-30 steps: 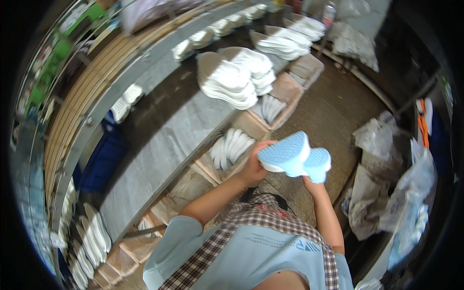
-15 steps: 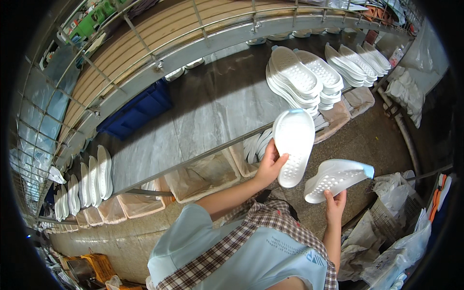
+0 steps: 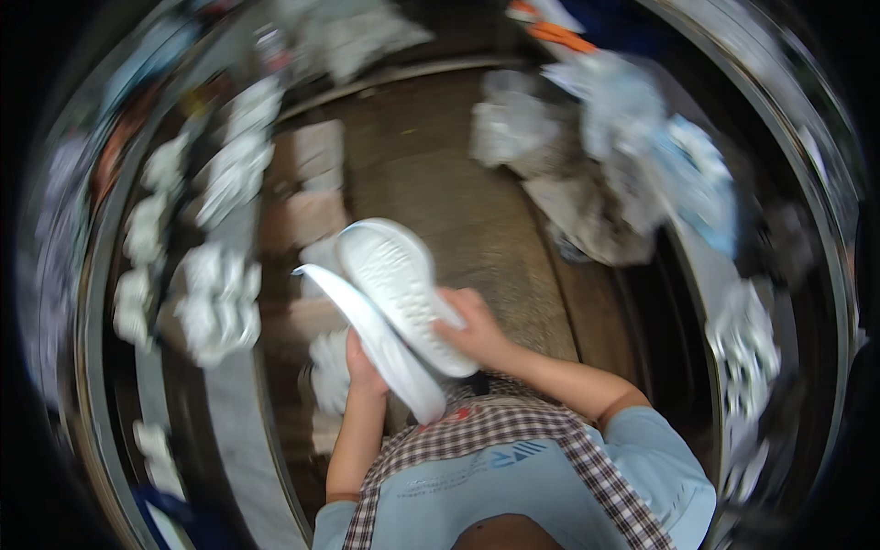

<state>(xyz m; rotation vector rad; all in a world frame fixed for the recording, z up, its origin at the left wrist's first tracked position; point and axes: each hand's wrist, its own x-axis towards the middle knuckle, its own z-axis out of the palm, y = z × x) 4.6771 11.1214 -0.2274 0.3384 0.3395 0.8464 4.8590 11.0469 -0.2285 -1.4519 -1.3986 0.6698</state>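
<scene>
In front of my body I hold two white shoe soles. My left hand [image 3: 364, 368] is closed on the left sole [image 3: 390, 357], which is tilted so its smooth side wall shows; its light blue tip points away to the left. My right hand [image 3: 478, 328] grips the near part of the other sole [image 3: 390, 264], thumb on its dimpled inner face. The two soles lean close together, side by side; whether they touch I cannot tell. My left fingers are partly hidden behind the sole.
Left of me runs a grey bench [image 3: 240, 412] with blurred stacks of white soles [image 3: 215, 302]. Lined bins [image 3: 312, 220] stand along its edge. Plastic bags [image 3: 623, 110] and a sack [image 3: 587, 206] lie ahead to the right. Another row of white soles [image 3: 744, 353] sits at the right.
My view has swung to the right, so the bench now lies at my left. The two soles, held apart before, are now close together, still one in each hand.
</scene>
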